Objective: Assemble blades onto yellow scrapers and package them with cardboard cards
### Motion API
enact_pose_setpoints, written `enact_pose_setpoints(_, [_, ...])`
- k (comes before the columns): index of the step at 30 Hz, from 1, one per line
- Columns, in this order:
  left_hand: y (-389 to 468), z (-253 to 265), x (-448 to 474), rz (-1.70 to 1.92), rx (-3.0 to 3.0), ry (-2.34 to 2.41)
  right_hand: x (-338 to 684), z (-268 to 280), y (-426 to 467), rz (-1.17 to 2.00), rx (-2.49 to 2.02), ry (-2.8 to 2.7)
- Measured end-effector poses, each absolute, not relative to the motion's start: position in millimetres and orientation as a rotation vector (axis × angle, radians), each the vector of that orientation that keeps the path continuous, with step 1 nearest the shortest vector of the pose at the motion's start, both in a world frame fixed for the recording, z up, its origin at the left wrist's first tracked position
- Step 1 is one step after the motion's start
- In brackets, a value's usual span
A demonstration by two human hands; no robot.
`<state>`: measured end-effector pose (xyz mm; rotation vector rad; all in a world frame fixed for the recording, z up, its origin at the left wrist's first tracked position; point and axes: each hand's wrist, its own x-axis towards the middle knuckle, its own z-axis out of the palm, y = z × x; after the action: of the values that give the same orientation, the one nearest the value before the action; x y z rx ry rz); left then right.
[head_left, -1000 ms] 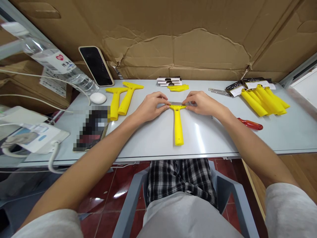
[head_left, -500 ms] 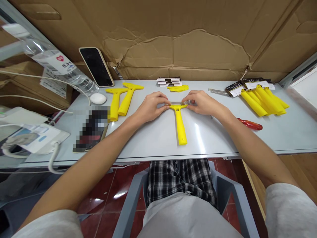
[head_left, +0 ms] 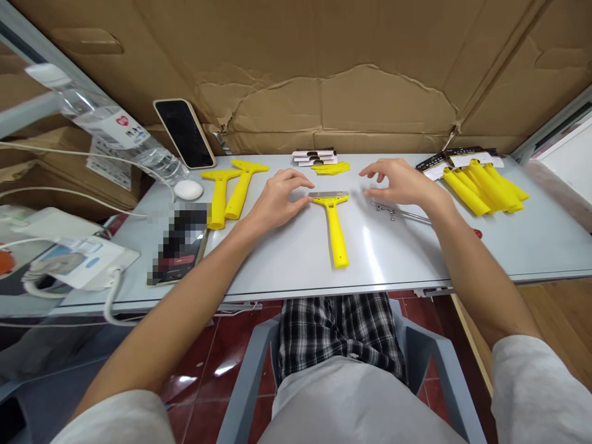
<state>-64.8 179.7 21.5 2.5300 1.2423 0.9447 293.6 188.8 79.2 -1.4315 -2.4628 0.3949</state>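
A yellow scraper handle (head_left: 337, 237) lies on the table in front of me, with a metal blade strip (head_left: 328, 194) along its wide top end. Just left of that end is my left hand (head_left: 283, 196), thumb and fingers apart with nothing between them. My right hand (head_left: 393, 180) hovers to the right of the scraper, fingers spread and holding nothing. Below it lie several small screws (head_left: 383, 210) and the metal shaft of a screwdriver (head_left: 414, 216); its red handle is mostly hidden behind my right forearm.
Two yellow scraper handles (head_left: 235, 197) lie at the left near a phone (head_left: 182, 237). Small yellow pieces (head_left: 330, 168) and packets (head_left: 314, 156) are at the back. Bagged scrapers (head_left: 488, 185) lie right. A bottle (head_left: 124, 132), a second phone (head_left: 185, 132) and a power strip (head_left: 87, 259) stand left.
My right hand has let go of the scraper's blade end and moved to the right, opening. My left hand has come slightly away from it. The scraper stays on the table.
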Motion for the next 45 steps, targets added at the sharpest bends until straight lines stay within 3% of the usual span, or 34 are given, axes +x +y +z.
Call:
enact_pose_setpoints(11, [183,26,-71,1.064,2.455,1.325,381,48,124,0.484,-1.705,-2.309])
enact_pose_setpoints(23, [185,26,-73,1.036,2.430,1.364,389,46,159,0.436,-1.770,-2.288])
enact_pose_setpoints(32, [183,25,-71,0.969,2.442,1.311,387,37,177,0.153,-1.688,-2.398])
enact_pose_setpoints(45, [188,20,-72,0.940,2.490,1.323,345,35,215,0.303,-1.701,-2.361])
